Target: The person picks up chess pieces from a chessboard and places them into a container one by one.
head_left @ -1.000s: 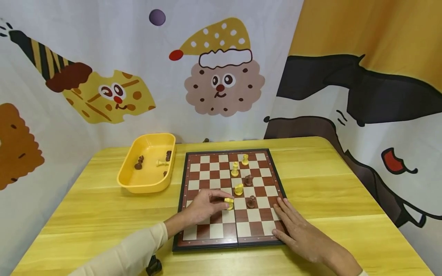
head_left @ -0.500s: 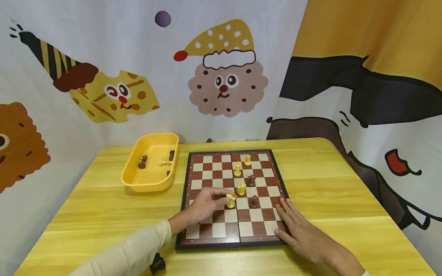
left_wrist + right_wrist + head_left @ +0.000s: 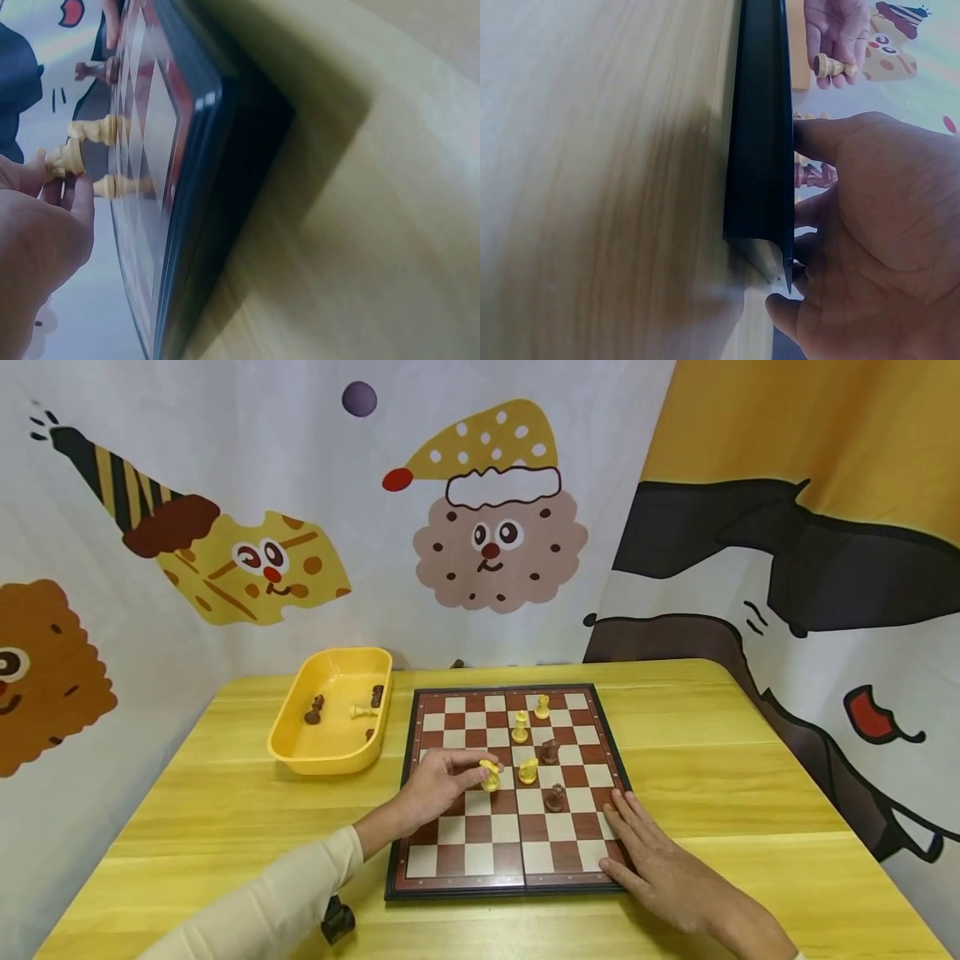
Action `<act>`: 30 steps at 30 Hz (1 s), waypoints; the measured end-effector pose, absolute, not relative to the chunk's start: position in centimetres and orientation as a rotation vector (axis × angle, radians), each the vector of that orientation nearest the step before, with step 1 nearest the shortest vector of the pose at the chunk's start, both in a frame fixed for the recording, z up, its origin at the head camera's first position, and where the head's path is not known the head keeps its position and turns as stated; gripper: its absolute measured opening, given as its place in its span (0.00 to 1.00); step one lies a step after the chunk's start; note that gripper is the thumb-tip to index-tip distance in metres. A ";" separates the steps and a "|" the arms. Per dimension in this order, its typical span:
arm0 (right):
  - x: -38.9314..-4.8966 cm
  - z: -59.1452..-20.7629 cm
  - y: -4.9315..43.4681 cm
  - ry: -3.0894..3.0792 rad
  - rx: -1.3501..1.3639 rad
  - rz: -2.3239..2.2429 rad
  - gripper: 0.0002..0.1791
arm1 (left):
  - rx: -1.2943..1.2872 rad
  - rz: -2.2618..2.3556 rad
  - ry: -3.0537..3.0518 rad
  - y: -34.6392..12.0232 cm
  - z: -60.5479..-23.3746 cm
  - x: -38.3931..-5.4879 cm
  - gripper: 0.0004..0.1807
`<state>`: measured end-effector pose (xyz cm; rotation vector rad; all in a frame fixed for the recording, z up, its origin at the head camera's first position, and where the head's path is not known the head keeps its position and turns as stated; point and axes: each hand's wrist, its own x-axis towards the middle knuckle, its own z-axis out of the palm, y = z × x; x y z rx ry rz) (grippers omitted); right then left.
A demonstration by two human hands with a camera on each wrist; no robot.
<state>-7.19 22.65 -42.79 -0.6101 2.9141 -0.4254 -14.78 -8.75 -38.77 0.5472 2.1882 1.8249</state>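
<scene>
1) We see the left hand [image 3: 438, 785] pinching a yellow chess piece [image 3: 490, 777] between its thumb and fingertips
2) We find that piece at the far end of the left hand, over the left half of the chessboard [image 3: 450, 882], near the centre seam; the left wrist view shows it apart from the squares, and in the right wrist view its base points towards the board
3) We see the right hand [image 3: 663, 868] with its fingers extended, gripping no piece, resting at the near part of the board's right edge; the pinched piece is well apart from it, to its left
4) Between the 2 hands we see a yellow knight [image 3: 528, 771] standing just right of the pinched piece, and a brown piece [image 3: 555, 797] nearer the right hand
5) Farther back on the right half we count 3 more: a brown knight [image 3: 550, 752], a tall yellow piece [image 3: 520, 727] and a small yellow piece [image 3: 542, 707]
6) Left of the board, beyond the left hand, we see a yellow tray [image 3: 315, 760] with brown pieces [image 3: 314, 710] and 1 pale yellow piece [image 3: 363, 712] lying in it
7) We see both board and tray on a wood-grain table [image 3: 750, 793] before a cartoon-printed curtain [image 3: 285, 435]
</scene>
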 end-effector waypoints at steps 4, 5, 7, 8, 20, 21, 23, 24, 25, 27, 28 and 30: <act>-7.1 -42.8 22.7 2.917 -0.603 -0.437 0.38 | 0.527 1.829 2.194 -9.2 -38.4 -15.0 0.11; -7.1 -42.8 22.7 2.918 -0.603 -0.441 0.38 | 0.524 1.826 2.204 -9.3 -38.3 -15.0 0.11; -7.1 -42.8 22.6 2.917 -0.606 -0.448 0.38 | 0.511 1.823 2.218 -9.5 -38.1 -15.1 0.11; -7.1 -42.8 22.6 2.917 -0.608 -0.445 0.38 | 0.517 1.834 2.215 -9.6 -38.1 -15.2 0.11; -7.2 -42.8 22.6 2.921 -0.602 -0.415 0.38 | 0.530 1.942 2.225 -11.8 -39.5 -16.6 0.11; -7.2 -42.8 22.6 2.919 -0.603 -0.419 0.38 | 0.522 1.944 2.234 -12.1 -39.8 -16.8 0.11; -7.2 -42.9 22.6 2.916 -0.603 -0.426 0.38 | 0.492 1.945 2.244 -12.8 -40.2 -16.9 0.12; -7.1 -42.9 22.6 2.915 -0.603 -0.432 0.38 | 0.479 1.940 2.260 -13.1 -40.3 -16.9 0.12; -7.1 -42.9 22.6 2.914 -0.603 -0.437 0.38 | 0.458 1.935 2.273 -13.4 -40.3 -16.9 0.12; -7.0 -42.9 22.6 2.921 -0.602 -0.439 0.38 | 0.436 1.929 2.303 -13.9 -40.2 -17.0 0.13; -7.0 -42.9 22.6 2.925 -0.605 -0.438 0.38 | 0.430 1.932 2.306 -14.2 -40.1 -17.0 0.12; -7.1 -43.0 22.6 2.932 -0.615 -0.437 0.38 | 0.420 1.942 2.316 -14.7 -39.7 -17.1 0.13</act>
